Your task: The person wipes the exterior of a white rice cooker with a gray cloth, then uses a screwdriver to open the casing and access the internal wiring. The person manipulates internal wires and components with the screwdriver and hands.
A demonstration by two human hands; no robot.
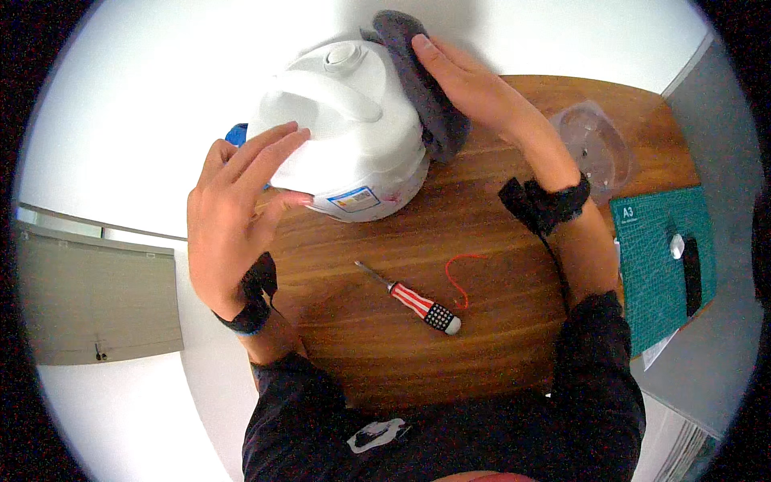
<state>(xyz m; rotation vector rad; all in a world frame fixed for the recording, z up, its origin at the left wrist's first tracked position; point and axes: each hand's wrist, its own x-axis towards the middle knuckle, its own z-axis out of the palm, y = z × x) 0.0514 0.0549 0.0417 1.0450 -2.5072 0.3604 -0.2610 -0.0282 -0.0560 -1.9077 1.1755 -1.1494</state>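
Note:
A large white plastic jug [341, 161] with a moulded handle and a capped neck stands at the far side of the wooden table. My left hand [237, 181] braces its left side, fingertips on the upper shoulder and thumb lower down by a printed label. Against the jug's right side, my right hand [470, 88] grips a dark grey cloth [426, 92] that hangs down along the wall of the jug. Most of the right fingers are hidden behind the cloth.
A screwdriver [414, 301] with a striped, starred handle lies mid-table beside a thin red cord [451, 277]. A clear plastic tray [590, 145] with small bits sits at the right, behind a green cutting mat [658, 273]. Something blue [236, 135] shows left of the jug.

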